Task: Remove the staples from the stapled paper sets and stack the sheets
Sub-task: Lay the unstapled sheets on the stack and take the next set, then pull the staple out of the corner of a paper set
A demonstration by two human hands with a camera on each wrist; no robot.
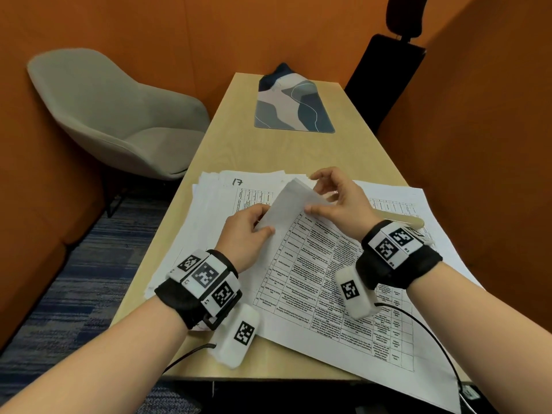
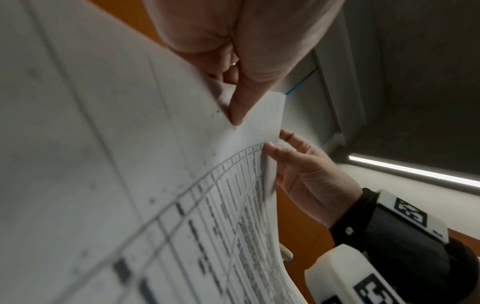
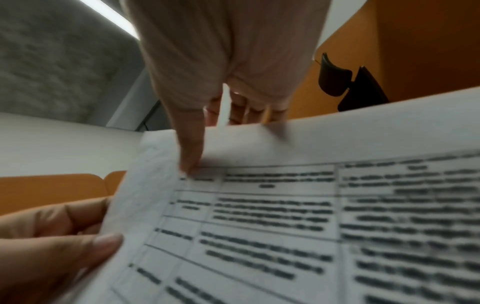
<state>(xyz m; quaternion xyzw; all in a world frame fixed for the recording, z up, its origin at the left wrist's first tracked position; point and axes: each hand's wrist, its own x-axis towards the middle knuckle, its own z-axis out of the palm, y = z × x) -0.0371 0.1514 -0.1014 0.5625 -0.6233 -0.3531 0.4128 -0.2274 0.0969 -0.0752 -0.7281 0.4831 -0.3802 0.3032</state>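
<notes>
A printed paper set (image 1: 322, 279) with tables lies on the table in front of me. Its far corner (image 1: 289, 204) is lifted and folded back, blank side up. My left hand (image 1: 263, 221) pinches the left edge of that corner between thumb and fingers. My right hand (image 1: 321, 194) pinches its right edge, with the thumb on the printed side. The left wrist view shows my left thumb (image 2: 244, 98) on the sheet (image 2: 130, 164) and my right hand (image 2: 306, 164) at its edge. The right wrist view shows the same sheet (image 3: 285, 226). No staple is visible.
A stack of loose sheets (image 1: 239, 186) marked "17" lies at the back left of the set. More printed sheets (image 1: 418, 198) lie at the right, with a flat beige stick (image 1: 400, 218) on them. A patterned mat (image 1: 294, 106) sits at the far end of the table (image 1: 268, 150). A grey chair (image 1: 119, 115) stands left.
</notes>
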